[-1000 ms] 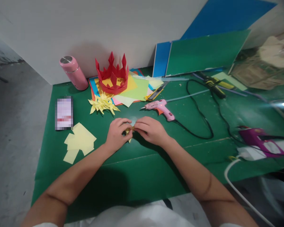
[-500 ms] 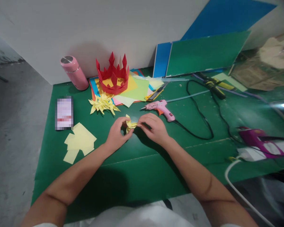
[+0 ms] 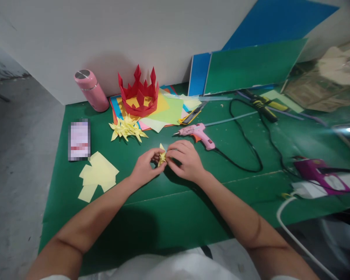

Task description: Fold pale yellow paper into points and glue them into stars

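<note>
A small yellow folded paper flower [image 3: 162,156] is pinched between both hands above the green table [image 3: 169,217]. My left hand [image 3: 146,165] grips it from the left with thumb and fingers. From the right, my right hand [image 3: 184,160] closes its fingertips on the flower's edge, hiding part of it. Beyond the left hand lies a cluster of finished-looking yellow paper flowers [image 3: 127,128]. Square yellow paper sheets [image 3: 100,173] are spread to the left of my left forearm. A pink glue gun [image 3: 196,134] rests just past my right hand.
A red paper crown [image 3: 140,103] stands on coloured paper sheets [image 3: 175,111] at the back. Left of it are a pink bottle [image 3: 91,91] and a phone [image 3: 79,140]. A yellow box cutter [image 3: 192,114], black cord [image 3: 252,147] and power strip [image 3: 312,189] lie to the right.
The yellow paper flower has turned in my fingers, so its petals point differently. My right hand has shifted slightly left, closer to the left hand. The other things stay put.
</note>
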Demonstrator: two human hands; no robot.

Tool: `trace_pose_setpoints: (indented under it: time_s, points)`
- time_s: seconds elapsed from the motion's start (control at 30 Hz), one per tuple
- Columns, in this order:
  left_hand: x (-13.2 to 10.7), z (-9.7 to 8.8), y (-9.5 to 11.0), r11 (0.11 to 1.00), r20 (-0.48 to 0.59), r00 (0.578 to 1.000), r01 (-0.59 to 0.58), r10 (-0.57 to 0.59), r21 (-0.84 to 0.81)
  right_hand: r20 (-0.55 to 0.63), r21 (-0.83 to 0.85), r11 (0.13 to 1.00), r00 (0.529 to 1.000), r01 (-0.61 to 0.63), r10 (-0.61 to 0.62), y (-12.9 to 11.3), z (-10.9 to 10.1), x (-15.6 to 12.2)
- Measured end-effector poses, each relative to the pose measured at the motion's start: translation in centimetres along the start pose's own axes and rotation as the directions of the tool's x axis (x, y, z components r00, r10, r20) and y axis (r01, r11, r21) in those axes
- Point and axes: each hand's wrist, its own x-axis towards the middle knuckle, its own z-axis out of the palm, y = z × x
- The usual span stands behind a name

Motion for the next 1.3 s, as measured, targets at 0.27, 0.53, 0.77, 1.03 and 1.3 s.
trace_pose_setpoints:
  time_s: [0.27, 0.53, 0.77, 1.03, 1.3]
  points:
    - [0.4, 0.0, 0.0, 0.976, -0.018, 0.993, 0.108, -0.114, -0.189, -0.006, 0.048, 0.997, 0.998, -0.057, 0.057, 0.3, 0.3, -0.1]
    - [0.2, -0.1, -0.4, 0.968, 0.027, 0.989, 0.148, -0.146, -0.204, 0.012, 0.007, 0.999, 0.999, -0.037, 0.037, 0.0, 0.2, -0.1]
    - [0.1, -0.2, -0.6, 0.953, 0.091, 0.983, 0.177, -0.159, -0.247, 0.03, -0.052, 0.998, 0.999, 0.025, -0.024, -0.4, 0.5, 0.3]
    - [0.4, -0.2, -0.6, 0.908, 0.026, 0.966, 0.251, -0.258, -0.334, -0.001, -0.088, 0.996, 1.0, -0.006, 0.006, 1.0, -0.1, 0.0]
    - [0.1, 0.1, -0.3, 0.963, -0.013, 0.986, 0.161, -0.167, -0.216, -0.022, -0.089, 0.996, 1.0, 0.009, -0.011, 0.9, 0.1, 0.0]
